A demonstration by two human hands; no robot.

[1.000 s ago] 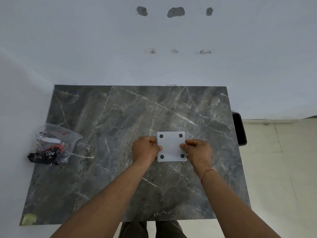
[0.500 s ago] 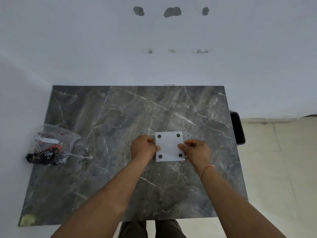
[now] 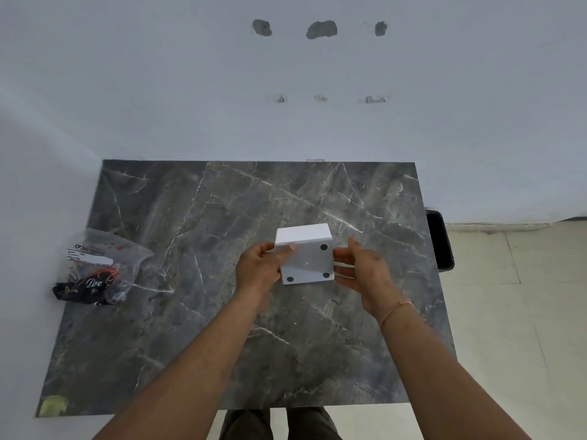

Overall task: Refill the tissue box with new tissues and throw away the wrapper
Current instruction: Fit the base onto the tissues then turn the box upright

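A white cube-shaped tissue box (image 3: 306, 258) is held above the middle of the dark marble table (image 3: 190, 328), tipped so its underside with black round feet faces me and one plain white side shows on top. My left hand (image 3: 262, 271) grips its left side, thumb on the underside. My right hand (image 3: 362, 274) is at its right side, fingers spread and touching the edge. A clear plastic packet (image 3: 98, 268) with a white label and black and red contents lies at the table's left edge. The box's opening is hidden.
A black bin (image 3: 440, 239) stands on the floor just beyond the table's right edge. A white wall runs behind the table and along its left side. A yellowish patch (image 3: 52, 404) marks the near left corner. Pale floor tiles lie to the right.
The box has been lifted and tilted back, so a white side now shows above the underside. My right hand's fingers have spread apart. The packet has not moved.
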